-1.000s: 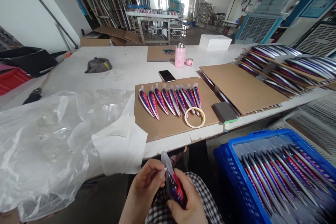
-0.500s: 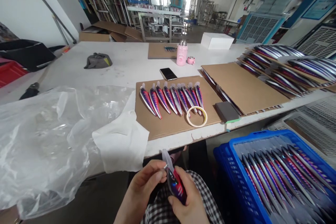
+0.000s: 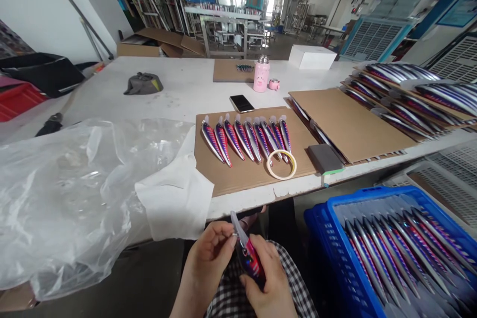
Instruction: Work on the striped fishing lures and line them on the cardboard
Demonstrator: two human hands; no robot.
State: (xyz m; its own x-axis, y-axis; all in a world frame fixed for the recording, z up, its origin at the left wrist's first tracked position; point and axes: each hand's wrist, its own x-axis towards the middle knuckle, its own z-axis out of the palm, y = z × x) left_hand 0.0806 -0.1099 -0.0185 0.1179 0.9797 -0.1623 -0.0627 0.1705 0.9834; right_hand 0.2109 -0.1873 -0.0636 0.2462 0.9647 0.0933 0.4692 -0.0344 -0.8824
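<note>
Low in the view, over my lap, my right hand (image 3: 270, 285) is wrapped round the body of a red and purple fishing lure (image 3: 249, 257). Its clear lip points up toward the table edge. My left hand (image 3: 206, 263) pinches the lure's front end just below that lip. On the table ahead, a cardboard sheet (image 3: 238, 176) carries a row of several matching lures (image 3: 244, 136) and a roll of tape (image 3: 281, 164). A blue crate (image 3: 324, 223) at my right is packed with more lures.
A white cloth (image 3: 175, 198) and a large clear plastic bag (image 3: 70, 194) cover the table's left part. A grey sanding block (image 3: 325, 158), a phone (image 3: 242, 103), a pink bottle (image 3: 261, 76), a white box (image 3: 312, 56) and stacked cardboard sheets of lures (image 3: 402, 99) lie farther right.
The view has shifted slightly; both hands stay on the lure, and my left fingers have moved a little on its front end.
</note>
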